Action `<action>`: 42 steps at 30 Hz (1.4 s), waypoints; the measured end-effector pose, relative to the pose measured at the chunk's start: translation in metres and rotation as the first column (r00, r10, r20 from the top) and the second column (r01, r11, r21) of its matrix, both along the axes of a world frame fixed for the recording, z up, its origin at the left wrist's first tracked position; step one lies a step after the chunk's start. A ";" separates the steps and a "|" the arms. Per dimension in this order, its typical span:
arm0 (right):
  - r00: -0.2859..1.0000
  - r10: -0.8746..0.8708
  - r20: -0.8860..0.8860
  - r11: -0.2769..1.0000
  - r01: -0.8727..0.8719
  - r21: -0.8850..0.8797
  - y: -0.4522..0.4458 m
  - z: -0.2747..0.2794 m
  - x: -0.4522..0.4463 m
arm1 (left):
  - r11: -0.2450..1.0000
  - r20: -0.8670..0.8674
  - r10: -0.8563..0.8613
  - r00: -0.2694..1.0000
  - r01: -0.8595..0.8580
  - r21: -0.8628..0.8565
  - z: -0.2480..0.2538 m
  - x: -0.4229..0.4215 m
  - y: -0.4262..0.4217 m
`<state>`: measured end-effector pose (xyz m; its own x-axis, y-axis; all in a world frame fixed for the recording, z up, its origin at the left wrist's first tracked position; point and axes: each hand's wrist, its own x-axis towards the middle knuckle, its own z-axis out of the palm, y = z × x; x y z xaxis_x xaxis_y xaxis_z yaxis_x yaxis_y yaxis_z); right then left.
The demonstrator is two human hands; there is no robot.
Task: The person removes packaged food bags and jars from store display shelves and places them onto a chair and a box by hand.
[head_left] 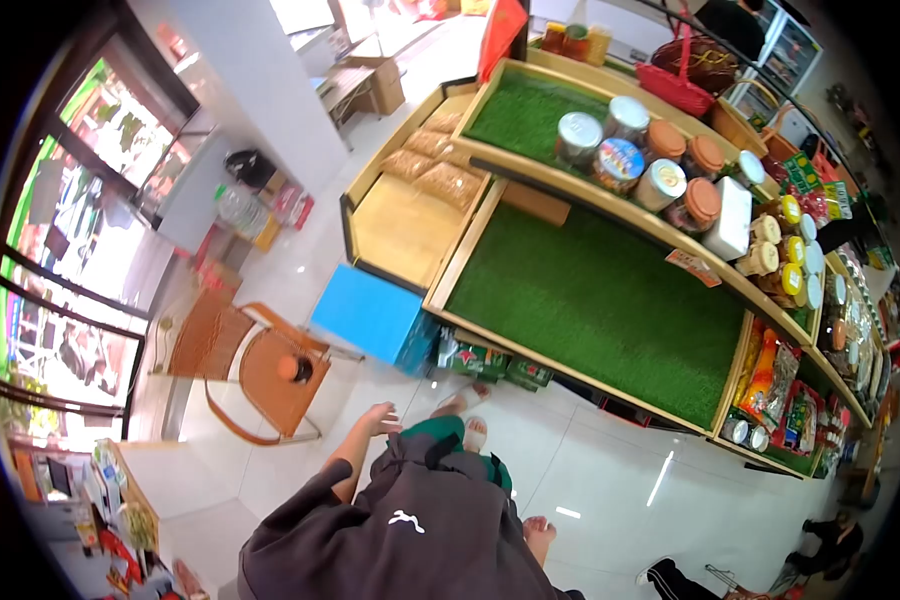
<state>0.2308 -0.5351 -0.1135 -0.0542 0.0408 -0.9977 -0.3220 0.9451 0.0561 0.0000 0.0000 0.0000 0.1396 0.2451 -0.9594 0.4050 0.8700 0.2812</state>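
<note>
My left hand (375, 418) hangs in the air beside my body, fingers loosely stretched and nothing in them. The blue box (365, 312) stands on the floor ahead of it, and a brown woven armchair (270, 375) is off to its left. On the chair's seat rests a jar with an orange-brown lid (294, 368). Low at my other side is my right hand (539, 530), its fingers slightly bent and apart, with no object visible in it. Neither hand touches the wooden display shelf (590, 300), whose front tier is lined with green artificial turf.
Lidded jars (660, 185) crowd the upper tier. Packaged goods (770, 390) fill the right section. Bags of brown pieces (445, 185) lie in the left end. Green cartons (475, 358) sit beneath the shelf. Another person's leg (680, 580) shows at the lower right.
</note>
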 end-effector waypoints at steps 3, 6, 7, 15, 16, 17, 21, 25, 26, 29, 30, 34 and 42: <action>0.800 0.558 0.220 0.830 -0.539 -0.144 0.022 0.011 0.005 | 0.899 -0.353 -0.328 0.877 0.404 0.169 0.003 -0.059 -0.027; 0.339 0.904 0.259 0.407 -0.868 -0.286 0.071 0.018 0.048 | 0.686 -0.559 -0.524 0.643 0.707 0.170 -0.018 -0.110 -0.027; 0.069 0.983 0.169 0.128 -0.919 -0.372 0.087 0.016 0.074 | 0.759 -0.498 -0.438 0.749 0.605 0.242 -0.029 -0.110 -0.031; -0.599 0.780 0.181 -0.357 -0.664 -0.657 0.292 0.067 0.115 | 0.666 -0.242 -0.082 0.967 0.234 0.709 0.033 -0.131 -0.072; -0.654 0.737 0.171 -0.395 -0.622 -0.676 0.316 0.079 0.112 | 0.697 -0.197 -0.022 0.980 0.156 0.700 0.036 -0.132 -0.078; -0.678 0.719 0.153 -0.413 -0.594 -0.691 0.342 0.087 0.109 | 0.702 -0.172 0.005 0.985 0.119 0.702 0.021 -0.140 -0.079; -0.788 0.604 0.119 -0.521 -0.503 -0.689 0.390 0.093 0.047 | 0.591 -0.329 0.137 0.934 0.190 0.784 -0.006 -0.225 -0.125; -0.843 0.535 0.050 -0.661 -0.455 -0.597 0.392 0.082 -0.047 | 0.853 -0.422 0.206 0.883 0.050 0.520 -0.025 -0.327 -0.182; -0.854 0.517 0.055 -0.685 -0.452 -0.571 0.396 0.077 -0.066 | 0.884 -0.424 0.223 0.878 0.001 0.467 -0.038 -0.345 -0.192; -0.903 0.430 -0.020 -0.750 -0.345 -0.565 0.409 0.065 -0.135 | 0.917 -0.452 0.279 0.847 -0.095 0.388 -0.085 -0.396 -0.219; -0.961 0.272 -0.056 -0.754 -0.176 -0.633 0.420 0.050 -0.145 | 0.921 -0.485 0.303 0.820 -0.122 0.369 -0.096 -0.404 -0.218; -0.993 -0.048 -0.108 -0.569 0.116 -0.814 0.473 0.047 -0.199 | 0.854 -0.383 0.511 0.770 -0.405 0.326 -0.076 -0.418 -0.196; -0.996 -0.079 0.040 -0.709 0.028 -0.705 0.611 0.089 -0.266 | 0.865 -0.297 0.339 0.893 -0.171 0.472 -0.062 -0.384 -0.091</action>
<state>-0.0348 0.0759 -0.0246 -0.0282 0.6747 -0.7375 0.3518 -0.6839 -0.6391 -0.3844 -0.0906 -0.0620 -0.3173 0.6146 -0.7222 0.3301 0.7855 0.5235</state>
